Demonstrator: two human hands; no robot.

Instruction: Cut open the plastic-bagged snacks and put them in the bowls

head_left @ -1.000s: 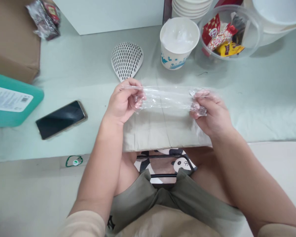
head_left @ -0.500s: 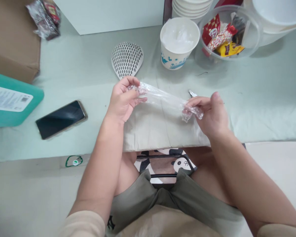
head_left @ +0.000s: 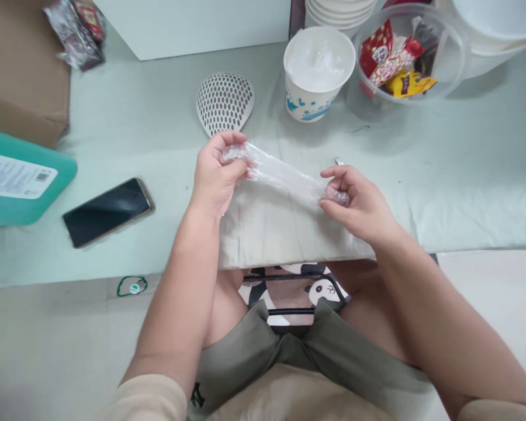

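Observation:
A crumpled strip of clear plastic film (head_left: 284, 175) stretches between my two hands above the front of the table. My left hand (head_left: 219, 175) pinches its left end, fingers curled over the bunched film. The right end sits between the thumb and fingers of my right hand (head_left: 355, 202). Just beyond my left fingertips lies a white perforated mesh piece (head_left: 225, 104), rounded and tapering toward me. Past my right fingers the tip of a small metal object (head_left: 339, 161) shows; the rest of it is hidden.
A paper cup (head_left: 318, 76) with white, translucent material inside stands behind my hands. To its right is a clear tub (head_left: 447, 88) of wrapped snacks. Leftward lie a phone (head_left: 108, 211), a green container (head_left: 30, 199) and a cardboard box (head_left: 24, 76). The table's front edge (head_left: 289, 261) crosses above my lap.
My right hand has turned, its thumb coming down to close on the film's right end. The film is bunched into a narrower strip. My left hand has shifted very slightly.

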